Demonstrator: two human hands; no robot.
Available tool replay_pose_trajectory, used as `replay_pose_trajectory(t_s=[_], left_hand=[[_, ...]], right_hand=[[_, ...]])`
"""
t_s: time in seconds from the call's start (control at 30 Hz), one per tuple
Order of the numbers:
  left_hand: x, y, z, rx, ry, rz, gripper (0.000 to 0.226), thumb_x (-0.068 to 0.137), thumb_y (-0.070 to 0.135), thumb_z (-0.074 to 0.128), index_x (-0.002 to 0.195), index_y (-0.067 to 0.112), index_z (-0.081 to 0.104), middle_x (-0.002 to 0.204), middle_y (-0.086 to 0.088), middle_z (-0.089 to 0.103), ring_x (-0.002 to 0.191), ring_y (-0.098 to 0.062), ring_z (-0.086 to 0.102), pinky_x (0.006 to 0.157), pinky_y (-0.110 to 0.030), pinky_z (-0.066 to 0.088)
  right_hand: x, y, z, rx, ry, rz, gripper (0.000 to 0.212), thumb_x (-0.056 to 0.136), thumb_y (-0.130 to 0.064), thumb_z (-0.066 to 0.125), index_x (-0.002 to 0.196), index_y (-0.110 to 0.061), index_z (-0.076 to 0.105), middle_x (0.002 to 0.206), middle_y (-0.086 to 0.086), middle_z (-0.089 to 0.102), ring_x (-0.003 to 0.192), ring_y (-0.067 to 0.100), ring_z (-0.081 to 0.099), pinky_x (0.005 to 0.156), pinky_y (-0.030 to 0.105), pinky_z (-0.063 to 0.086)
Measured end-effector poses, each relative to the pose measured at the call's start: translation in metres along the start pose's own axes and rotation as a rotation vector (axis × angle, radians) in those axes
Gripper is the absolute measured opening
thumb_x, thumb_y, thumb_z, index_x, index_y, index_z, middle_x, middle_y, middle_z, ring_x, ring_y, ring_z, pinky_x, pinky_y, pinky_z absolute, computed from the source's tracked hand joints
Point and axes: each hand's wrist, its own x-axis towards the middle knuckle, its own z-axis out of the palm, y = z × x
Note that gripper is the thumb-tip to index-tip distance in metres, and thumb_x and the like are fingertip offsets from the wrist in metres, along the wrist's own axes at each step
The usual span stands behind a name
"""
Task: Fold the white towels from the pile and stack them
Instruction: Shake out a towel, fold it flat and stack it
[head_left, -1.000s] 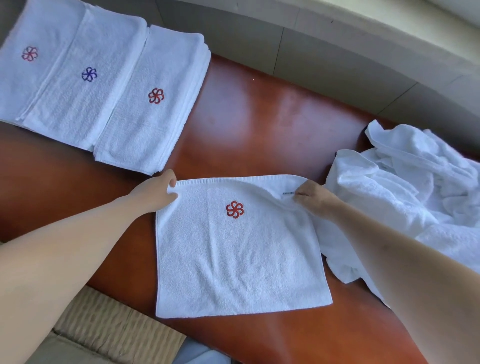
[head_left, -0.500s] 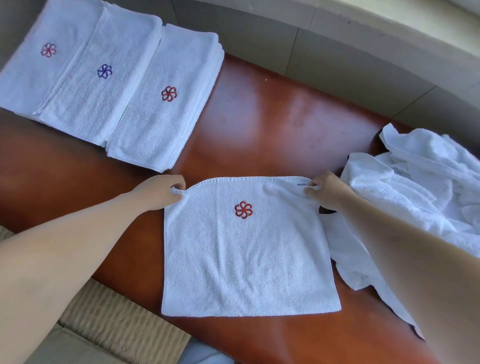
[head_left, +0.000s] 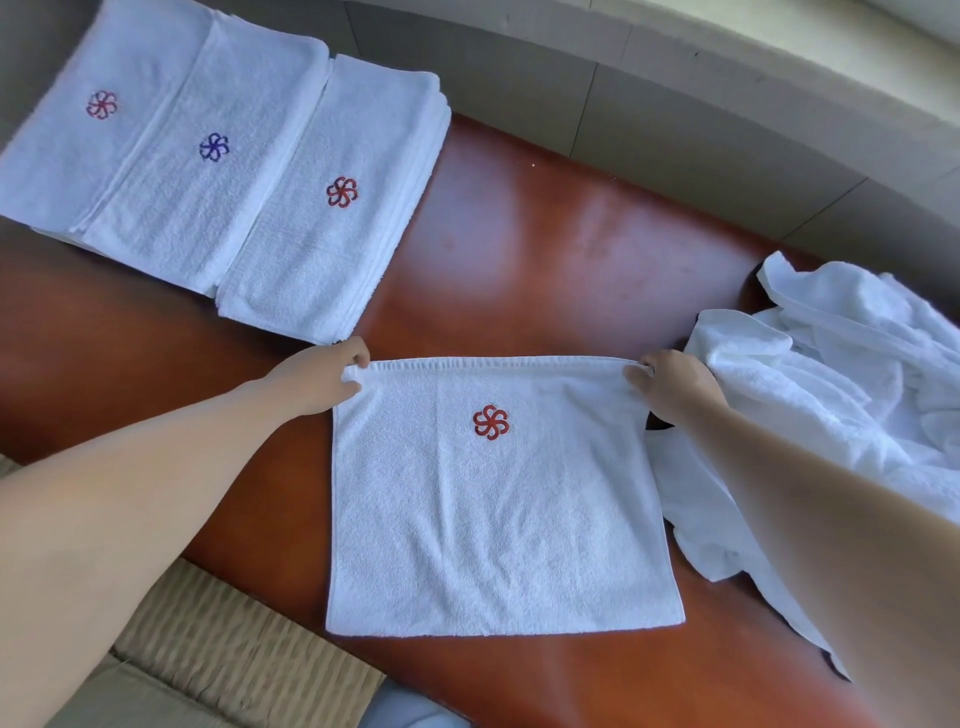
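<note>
A white towel (head_left: 493, 499) with a red flower mark (head_left: 490, 422) lies spread flat on the reddish-brown table (head_left: 545, 234), its far hem pulled straight. The left hand (head_left: 319, 379) pinches the towel's far left corner between thumb and fingers; the right hand (head_left: 672, 382) grips the far right corner, fingers curled round the hem. The two hands are set well apart, one at each end of that edge. To the right of the towel, touching its side, sits the rumpled pile of white towels (head_left: 831, 395). Beyond the towel and to its left lie three stacks of folded towels (head_left: 218, 171) side by side, two showing red flowers and the middle one a blue flower.
</note>
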Motion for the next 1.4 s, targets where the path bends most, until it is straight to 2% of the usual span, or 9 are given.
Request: replay_pose_trajectory(t_s=[0.1, 0.23, 0.4, 0.7, 0.9, 1.03, 1.2, 1.27, 1.4], left_hand=[[0.0, 0.001, -0.001, -0.019, 0.008, -0.028, 0.026, 0.092, 0.019, 0.066, 0.108, 0.027, 0.046, 0.102, 0.001, 0.064, 0.086, -0.024, 0.062, 0.078, -0.047, 0.054], [0.0, -0.003, 0.0, -0.023, 0.033, -0.067, 0.029, 0.089, 0.02, 0.068, 0.097, 0.026, 0.04, 0.089, -0.005, 0.061, 0.07, -0.022, 0.055, 0.06, -0.037, 0.043], [0.0, -0.008, -0.001, -0.036, 0.008, -0.019, 0.021, 0.087, 0.024, 0.067, 0.085, 0.032, 0.047, 0.082, 0.004, 0.061, 0.071, -0.02, 0.056, 0.062, -0.034, 0.043], [0.012, 0.0, 0.006, -0.047, -0.049, -0.015, 0.048, 0.092, 0.016, 0.067, 0.133, 0.034, 0.049, 0.116, 0.012, 0.053, 0.093, -0.014, 0.057, 0.074, -0.029, 0.041], [0.018, 0.006, 0.008, 0.119, -0.015, -0.007, 0.01, 0.098, 0.028, 0.06, 0.105, 0.023, 0.054, 0.08, 0.003, 0.06, 0.07, -0.013, 0.056, 0.059, -0.032, 0.039], [0.015, 0.004, 0.004, 0.169, 0.01, -0.009, 0.009, 0.1, 0.03, 0.059, 0.104, 0.024, 0.052, 0.079, 0.005, 0.057, 0.07, -0.01, 0.052, 0.057, -0.031, 0.034], [-0.008, 0.014, -0.026, 0.165, -0.04, 0.021, 0.005, 0.099, 0.031, 0.059, 0.1, 0.028, 0.062, 0.091, 0.01, 0.061, 0.085, -0.014, 0.058, 0.066, -0.03, 0.04], [-0.025, 0.024, -0.047, 0.146, -0.054, 0.036, 0.008, 0.098, 0.029, 0.061, 0.096, 0.024, 0.066, 0.091, 0.008, 0.062, 0.087, -0.015, 0.059, 0.068, -0.03, 0.042], [-0.063, 0.044, -0.096, 0.164, -0.008, 0.038, 0.02, 0.098, 0.028, 0.061, 0.081, 0.017, 0.058, 0.08, 0.003, 0.055, 0.076, -0.016, 0.052, 0.063, -0.032, 0.035]], right_hand=[[-0.001, 0.002, 0.002, -0.002, -0.009, -0.003, 0.035, 0.097, -0.025, 0.045, 0.067, -0.008, 0.044, 0.063, 0.008, 0.05, 0.062, 0.026, 0.046, 0.05, 0.032, 0.028], [-0.002, 0.003, 0.004, 0.027, -0.002, 0.016, 0.036, 0.097, -0.026, 0.047, 0.064, -0.012, 0.04, 0.061, 0.005, 0.047, 0.059, 0.023, 0.045, 0.05, 0.031, 0.027], [-0.006, 0.004, 0.0, 0.057, -0.023, 0.0, 0.035, 0.093, -0.025, 0.055, 0.063, -0.011, 0.043, 0.06, 0.004, 0.047, 0.058, 0.021, 0.045, 0.051, 0.031, 0.029], [-0.015, 0.004, -0.004, 0.048, -0.031, -0.017, 0.027, 0.093, -0.021, 0.057, 0.074, -0.003, 0.051, 0.067, 0.008, 0.054, 0.064, 0.025, 0.05, 0.054, 0.033, 0.033], [-0.018, 0.009, -0.001, 0.037, 0.014, -0.051, 0.032, 0.095, -0.022, 0.054, 0.065, -0.017, 0.046, 0.062, 0.003, 0.052, 0.064, 0.025, 0.051, 0.05, 0.031, 0.027], [-0.023, 0.012, -0.006, 0.066, 0.045, -0.082, 0.018, 0.098, -0.025, 0.056, 0.08, -0.027, 0.058, 0.072, -0.002, 0.059, 0.075, 0.023, 0.054, 0.054, 0.03, 0.03], [-0.04, 0.012, -0.034, 0.029, 0.037, -0.15, 0.017, 0.096, -0.025, 0.058, 0.086, -0.014, 0.066, 0.078, 0.005, 0.064, 0.082, 0.03, 0.06, 0.058, 0.032, 0.041], [-0.051, 0.008, -0.055, 0.024, 0.021, -0.166, 0.014, 0.096, -0.025, 0.058, 0.082, -0.027, 0.061, 0.077, 0.0, 0.061, 0.081, 0.026, 0.058, 0.056, 0.029, 0.035], [-0.071, -0.007, -0.11, -0.011, 0.099, -0.233, 0.026, 0.096, -0.025, 0.06, 0.12, -0.027, 0.069, 0.102, 0.001, 0.071, 0.088, 0.025, 0.061, 0.064, 0.027, 0.039]])
